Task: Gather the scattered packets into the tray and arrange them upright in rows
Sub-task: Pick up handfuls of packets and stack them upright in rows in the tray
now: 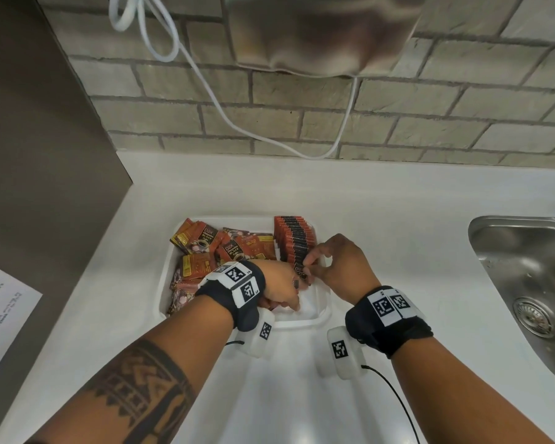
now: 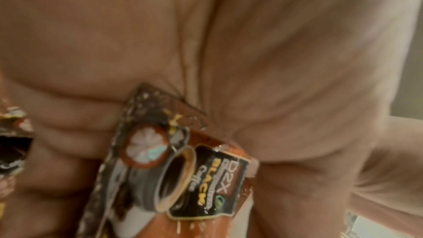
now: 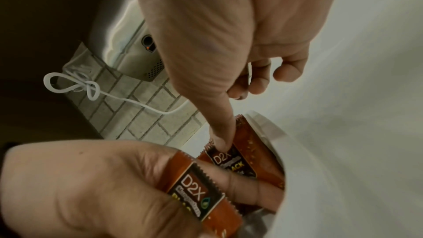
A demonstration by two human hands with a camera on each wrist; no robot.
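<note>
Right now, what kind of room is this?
Probably a small kitchen or pantry corner: a steel sink set in a white counter, a brick-tile wall behind, and a tray of coffee packets.

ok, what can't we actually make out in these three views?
- Head view: the near part of the tray floor and the packets there, hidden by the left hand.
- Head view: how many packets stand in the upright row; too tightly packed.
- Left wrist view: everything past the held packet; the palm fills the blurred frame.
- Right wrist view: the loose pile; outside the frame.
- Head view: the paper; cut off, print too small.
</note>
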